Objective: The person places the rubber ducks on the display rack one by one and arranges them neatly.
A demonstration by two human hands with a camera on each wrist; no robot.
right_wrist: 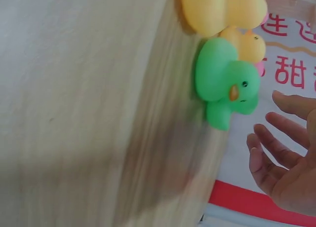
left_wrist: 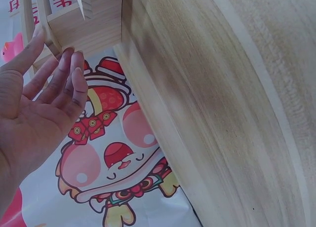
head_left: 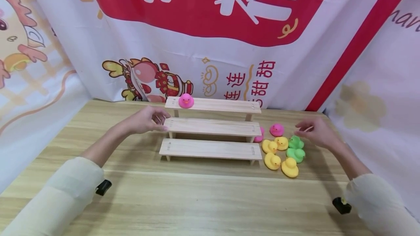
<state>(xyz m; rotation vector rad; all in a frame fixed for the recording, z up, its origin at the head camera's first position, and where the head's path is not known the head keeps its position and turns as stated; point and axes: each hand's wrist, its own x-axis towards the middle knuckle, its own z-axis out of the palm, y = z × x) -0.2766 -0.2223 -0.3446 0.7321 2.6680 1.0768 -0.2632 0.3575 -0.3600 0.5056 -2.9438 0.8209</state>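
Observation:
A three-step wooden display shelf [head_left: 210,148] stands on the table, a pink rubber duck [head_left: 186,101] on the left of its top step. My left hand [head_left: 151,120] grips the left end of the middle step, thumb at the front corner and fingers at the back. In the left wrist view the thumb and fingertips meet the board's edge. My right hand [head_left: 316,131] hovers empty with loosely bent fingers beside the green ducks [head_left: 296,154]. Left of these sit several yellow ducks [head_left: 272,161]. A pink duck [head_left: 277,130] lies behind them; another [head_left: 259,135] is partly hidden by the shelf.
A printed cloth [head_left: 197,54] hangs behind the wooden table [head_left: 183,199], with more printed cloth [head_left: 377,94] along the right side. Black wrist straps or mounts [head_left: 342,205] show near the sleeves. The table's front part lies between both forearms.

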